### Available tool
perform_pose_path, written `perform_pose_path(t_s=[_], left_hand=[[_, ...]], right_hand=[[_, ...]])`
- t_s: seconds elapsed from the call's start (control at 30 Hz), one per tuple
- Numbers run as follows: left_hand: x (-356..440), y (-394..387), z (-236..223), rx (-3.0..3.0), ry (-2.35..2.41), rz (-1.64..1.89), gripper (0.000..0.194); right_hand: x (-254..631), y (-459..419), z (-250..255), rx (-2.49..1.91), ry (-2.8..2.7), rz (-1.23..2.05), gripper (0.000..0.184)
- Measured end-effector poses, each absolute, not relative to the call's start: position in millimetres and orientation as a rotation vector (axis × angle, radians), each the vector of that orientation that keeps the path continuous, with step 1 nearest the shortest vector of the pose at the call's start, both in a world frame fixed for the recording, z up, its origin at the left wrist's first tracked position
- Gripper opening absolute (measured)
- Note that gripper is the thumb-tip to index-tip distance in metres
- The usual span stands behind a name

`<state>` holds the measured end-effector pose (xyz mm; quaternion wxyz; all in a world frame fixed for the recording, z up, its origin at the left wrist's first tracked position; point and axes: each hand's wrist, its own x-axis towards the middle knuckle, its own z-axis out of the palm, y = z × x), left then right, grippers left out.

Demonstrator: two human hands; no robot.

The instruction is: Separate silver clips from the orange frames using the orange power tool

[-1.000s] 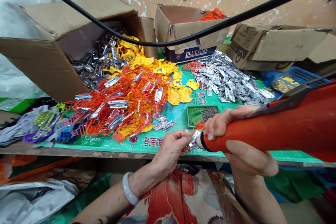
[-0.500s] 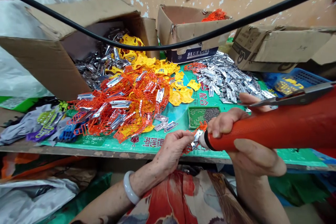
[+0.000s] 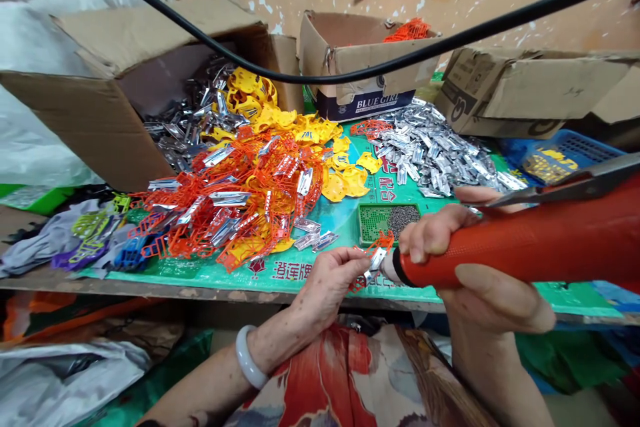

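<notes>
My left hand [image 3: 331, 280], a pale bangle on its wrist, pinches an orange plastic part [image 3: 358, 281] at the table's front edge. On that part lies a shiny metal plate [image 3: 376, 261]. My right hand [image 3: 460, 247] is wrapped round a red power screwdriver [image 3: 530, 247] with a metal lever along its top. The pale nose of the screwdriver points left and meets the plate or sits just beside it; its very tip is hard to make out. Right behind the work stands a small green tray [image 3: 373, 227] with small dark screws [image 3: 403, 219] in its right half.
Left of centre lies a heap of orange frames [image 3: 235, 200] and yellow parts [image 3: 345, 181]. Loose metal plates [image 3: 435, 153] are piled at the back right. Cardboard boxes [image 3: 370, 57] line the wall. A black cable [image 3: 310, 79] hangs across the view. A blue basket [image 3: 580, 147] stands right.
The screwdriver and my right hand have shifted slightly to the right, showing more of the plate. The cable's left part has swung. My left hand stays in place.
</notes>
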<state>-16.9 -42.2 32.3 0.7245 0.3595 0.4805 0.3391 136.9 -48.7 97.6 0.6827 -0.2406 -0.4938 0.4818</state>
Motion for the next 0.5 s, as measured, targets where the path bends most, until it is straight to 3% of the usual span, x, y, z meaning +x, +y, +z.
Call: perform_pose_path(t_s=[0.33,0.5], left_hand=[[-21,-43,29,0.684,0.989,0.767,0.019],[-21,-41,31,0.662,1.004,0.842,0.018]], right_hand=[[156,-37,112,-0.667,-1.088,0.899,0.053],[176,-17,100,-1.074,-1.098,0.503,0.030]])
